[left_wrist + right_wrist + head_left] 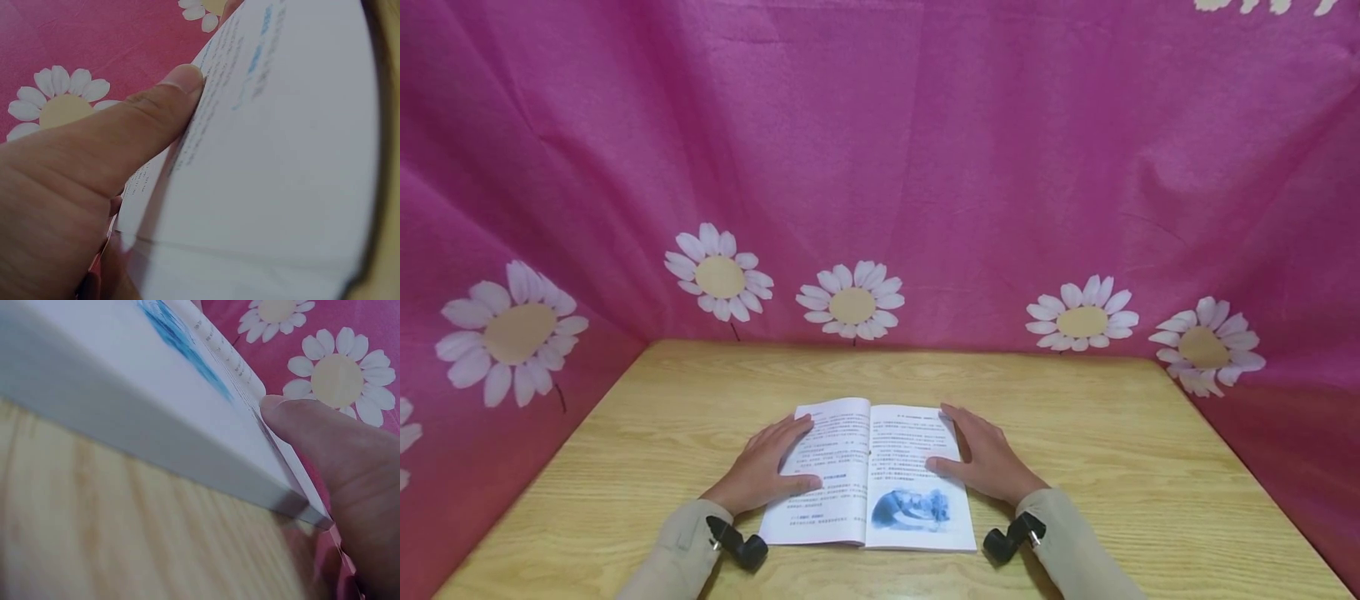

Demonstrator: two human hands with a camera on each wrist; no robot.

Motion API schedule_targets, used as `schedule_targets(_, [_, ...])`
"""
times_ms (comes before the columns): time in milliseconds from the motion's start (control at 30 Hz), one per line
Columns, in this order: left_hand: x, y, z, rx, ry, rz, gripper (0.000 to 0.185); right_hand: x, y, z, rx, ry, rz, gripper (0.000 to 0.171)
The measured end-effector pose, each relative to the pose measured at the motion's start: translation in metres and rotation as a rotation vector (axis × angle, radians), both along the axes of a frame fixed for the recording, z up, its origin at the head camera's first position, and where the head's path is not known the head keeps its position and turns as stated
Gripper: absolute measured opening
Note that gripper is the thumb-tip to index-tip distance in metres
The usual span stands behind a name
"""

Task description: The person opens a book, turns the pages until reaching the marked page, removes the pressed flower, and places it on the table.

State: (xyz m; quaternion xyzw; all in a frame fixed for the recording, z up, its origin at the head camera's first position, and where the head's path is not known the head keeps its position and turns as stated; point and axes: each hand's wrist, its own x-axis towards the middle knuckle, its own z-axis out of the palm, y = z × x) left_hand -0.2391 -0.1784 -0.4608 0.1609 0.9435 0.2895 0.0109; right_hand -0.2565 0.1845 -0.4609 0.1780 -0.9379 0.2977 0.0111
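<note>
An open book (pixel 910 475) with printed text lies on the wooden table, its right page carrying a blue picture of a figure near the bottom. My left hand (pixel 767 467) rests along the outer edge of the left page, fingers extended toward its top and the thumb (pixel 172 94) lying on the paper. On the opposite side my right hand (pixel 988 458) rests by the right page's outer edge. Its index fingertip touches near the upper corner, and the thumb (pixel 294 415) lies on the page. The other fingers of the right hand are mostly hidden.
The wooden table (pixel 647 442) extends around the book. A magenta curtain (pixel 962 167) with large white daisies hangs behind the table and along both sides. Each wrist wears a small black camera, the left one (pixel 737 542) and the right one (pixel 1015 537) close to the book's lower corners.
</note>
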Motion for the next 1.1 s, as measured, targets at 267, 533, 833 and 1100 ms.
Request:
schedule_targets(267, [0.0003, 0.0002, 0.0025, 0.003, -0.004, -0.003, 0.099, 0.0012, 0.0001, 0.0010, -0.015, 0.007, 0.010, 0.095])
schedule_targets(533, [0.0003, 0.0007, 0.0027, 0.001, -0.009, 0.005, 0.099, 0.0015, -0.0001, -0.0002, -0.036, 0.039, 0.034, 0.086])
schedule_targets(833, [0.0006, 0.0009, 0.0043, -0.013, -0.011, 0.002, 0.099, 0.0019, 0.0014, 0.0010, -0.294, -0.004, 0.087, 0.048])
schedule_targets(1100, [0.0016, 0.0009, 0.0042, -0.001, -0.018, 0.004, 0.099, 0.0020, 0.0037, 0.0021, -0.357, -0.043, 0.120, 0.063])
